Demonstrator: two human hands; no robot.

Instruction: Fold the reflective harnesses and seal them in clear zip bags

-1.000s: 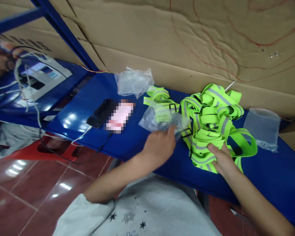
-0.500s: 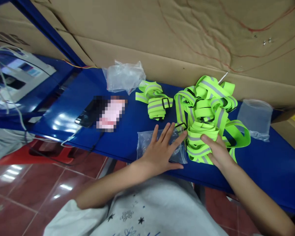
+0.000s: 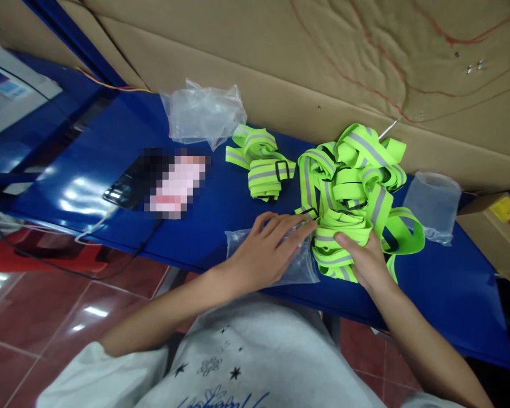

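Our left hand has drawn its fingers together, unclosed, over a clear plastic bag; our right hand clasps a rolled neon-green, grey-striped strap by the glossy blue worktop's near edge, brown cardboard behind, reddish tiles below.

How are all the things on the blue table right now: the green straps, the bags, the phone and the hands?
Left hand: open, over the near bag
Right hand: gripping the rolled strap
Rolled strap: wound up
Near bag: lying flat, partly covered
Left strap bundle: wound, one end loose
Strap pile: loosely heaped
Right bag: lying flat
Back bags: crumpled
Phone: lying down, partly blurred out
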